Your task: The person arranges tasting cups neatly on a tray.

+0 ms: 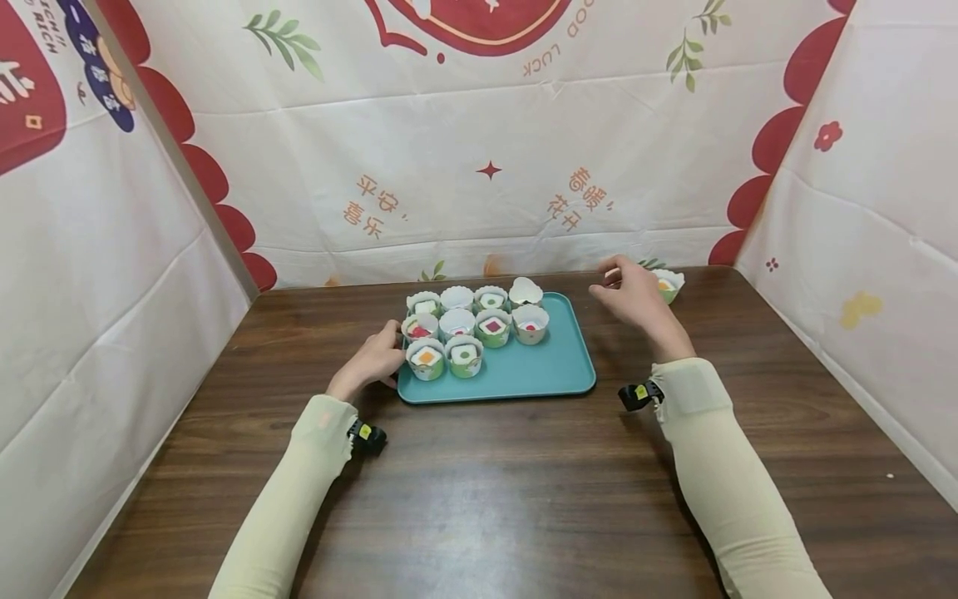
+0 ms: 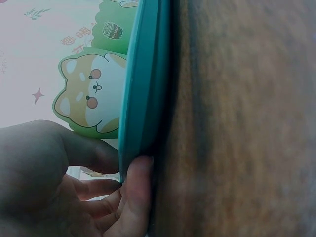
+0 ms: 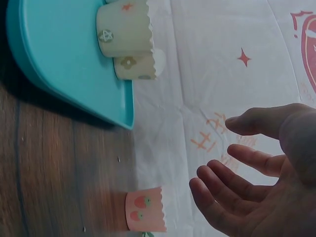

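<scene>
My left hand (image 1: pixel 372 358) grips the left edge of a teal tray (image 1: pixel 516 378), its fingers and thumb around the rim. Several paper baking cups stand in rows on the tray, many with small colored pieces inside, such as a green cup (image 1: pixel 465 358) in the front row. Close by the left hand is a cup with a dog face (image 2: pixel 91 96). Over the back right of the table, my right hand (image 1: pixel 634 298) is raised with loosely bent fingers and holds nothing. In the right wrist view, a pink strawberry-print cup (image 3: pixel 146 210) stands below it.
A green and white cup (image 1: pixel 669 285) stands at the table's back right, partly behind the right hand. The brown wooden table (image 1: pixel 464 499) meets a printed white cloth (image 1: pixel 479 150) at the back, with more cloth at both sides.
</scene>
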The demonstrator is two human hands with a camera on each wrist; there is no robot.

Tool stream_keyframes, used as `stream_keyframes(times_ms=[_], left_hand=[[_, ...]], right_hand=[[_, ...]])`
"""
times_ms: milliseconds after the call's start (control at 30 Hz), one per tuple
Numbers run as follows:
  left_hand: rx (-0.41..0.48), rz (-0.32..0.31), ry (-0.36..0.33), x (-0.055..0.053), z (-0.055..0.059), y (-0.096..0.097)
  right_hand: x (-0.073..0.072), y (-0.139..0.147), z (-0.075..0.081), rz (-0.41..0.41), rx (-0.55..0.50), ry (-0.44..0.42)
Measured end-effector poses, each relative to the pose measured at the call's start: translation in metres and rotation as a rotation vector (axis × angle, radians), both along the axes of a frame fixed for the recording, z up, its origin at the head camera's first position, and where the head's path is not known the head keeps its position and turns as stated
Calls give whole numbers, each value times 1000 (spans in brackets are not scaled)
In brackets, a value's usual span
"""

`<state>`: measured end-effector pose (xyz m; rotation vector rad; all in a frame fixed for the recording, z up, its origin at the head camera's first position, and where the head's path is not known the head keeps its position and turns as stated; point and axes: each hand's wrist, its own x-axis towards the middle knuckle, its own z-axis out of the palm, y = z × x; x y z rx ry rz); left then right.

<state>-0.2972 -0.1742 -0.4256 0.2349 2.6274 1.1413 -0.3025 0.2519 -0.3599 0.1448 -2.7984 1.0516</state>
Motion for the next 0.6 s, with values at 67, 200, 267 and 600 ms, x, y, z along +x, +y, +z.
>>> stream_keyframes(times_ms=[67,200,267,600], left_hand=[[0,-1,1,0,0,0],[3,-1,0,1,0,0],[3,0,0,1,1,1],[-5,2,3,1,2,1]], right_hand=[[0,3,0,-10,-11,3],[0,11,0,-33,-20,11],[0,15,0,-45,-21,7],[-5,33,-5,-81,-18,10]])
